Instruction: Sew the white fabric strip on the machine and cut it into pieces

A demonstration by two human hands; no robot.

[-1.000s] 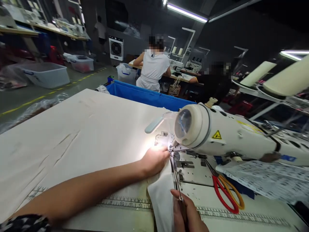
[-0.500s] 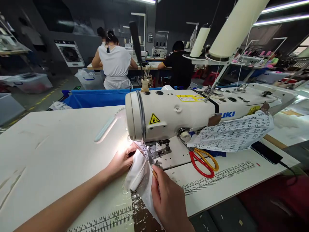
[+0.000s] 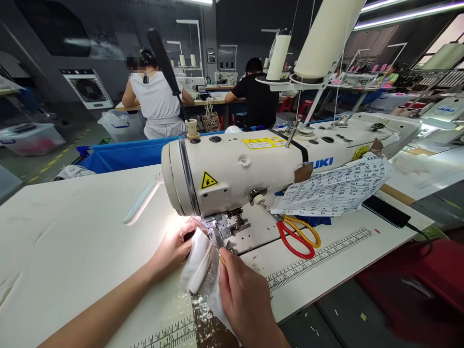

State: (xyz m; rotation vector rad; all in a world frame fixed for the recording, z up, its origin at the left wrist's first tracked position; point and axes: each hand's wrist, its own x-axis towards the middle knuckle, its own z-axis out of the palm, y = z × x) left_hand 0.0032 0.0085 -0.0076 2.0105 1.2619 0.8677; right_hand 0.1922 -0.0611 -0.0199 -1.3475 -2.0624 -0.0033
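Under the head of the white sewing machine (image 3: 232, 169), my left hand (image 3: 174, 246) pinches the upper edge of a white piece of fabric (image 3: 197, 258) close to the needle area. The fabric hangs in a fold toward the table's front edge. My right hand (image 3: 242, 290) is closed round a slim metal-tipped tool (image 3: 215, 241) with an orange-brown handle. Its tip lies at the fabric beside the presser foot (image 3: 214, 226), just right of my left fingers. Whether the tip is one point or two prongs is hard to make out.
Scissors (image 3: 297, 237) with red and yellow handles lie right of the needle plate. A handwritten paper sheet (image 3: 333, 188) hangs on the machine. Beyond it is a phone (image 3: 386, 211) with a cable. Thread cones (image 3: 279, 57) stand above; two people sit working behind a blue cloth bin (image 3: 119, 154).
The camera view has turned slightly right, so the machine and table sit farther left. Both hands keep their hold near the needle, with the tool's tip still at the fabric.
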